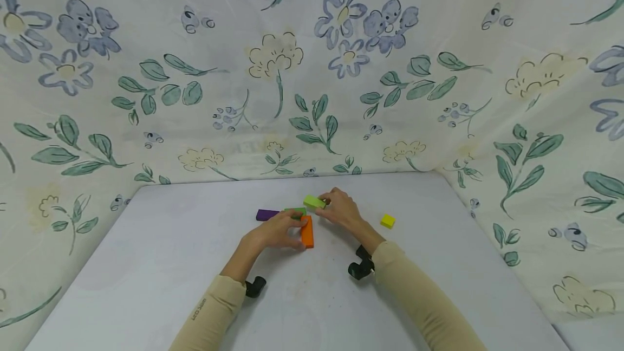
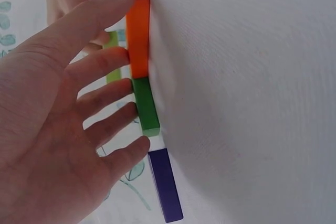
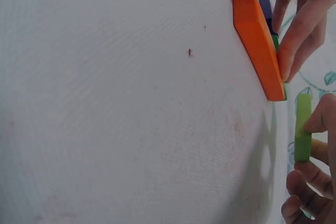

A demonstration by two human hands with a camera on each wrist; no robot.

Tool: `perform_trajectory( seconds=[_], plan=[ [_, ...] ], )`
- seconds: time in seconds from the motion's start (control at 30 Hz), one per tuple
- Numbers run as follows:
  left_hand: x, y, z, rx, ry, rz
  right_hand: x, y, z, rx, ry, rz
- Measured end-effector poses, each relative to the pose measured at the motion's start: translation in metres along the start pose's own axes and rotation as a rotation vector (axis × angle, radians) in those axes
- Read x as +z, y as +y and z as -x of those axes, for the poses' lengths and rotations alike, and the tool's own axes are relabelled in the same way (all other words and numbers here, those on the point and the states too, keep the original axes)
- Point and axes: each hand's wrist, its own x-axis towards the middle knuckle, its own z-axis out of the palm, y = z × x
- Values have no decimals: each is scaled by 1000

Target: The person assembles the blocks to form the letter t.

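My left hand (image 1: 279, 231) spans an orange block (image 1: 307, 233), thumb at its near end and index finger at its far end. Beyond it lies a darker green block (image 2: 145, 106), partly hidden by the left fingers in the head view. To the left is a purple block (image 1: 267, 215), close to the left little finger in the left wrist view. My right hand (image 1: 342, 211) pinches a light green block (image 1: 313, 202) by its right end, just past the orange and green blocks. In the right wrist view, thumb and fingers grip that light green block (image 3: 303, 127).
A small yellow block (image 1: 387, 221) lies to the right of my right hand on the white table (image 1: 195, 253). A floral cloth (image 1: 273, 123) hangs behind the table's back edge. Black wrist devices (image 1: 361, 268) sit at both cuffs.
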Motion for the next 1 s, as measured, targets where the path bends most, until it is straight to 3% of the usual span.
perform_trajectory(
  seconds=[0.4, 1.0],
  plan=[
    [1, -1, 0, 10, 2, -7, -2, 4, 7, -66, 7, -20],
    [1, -2, -1, 0, -2, -15, -3, 10, 9, -90, -39, -10]
  ],
)
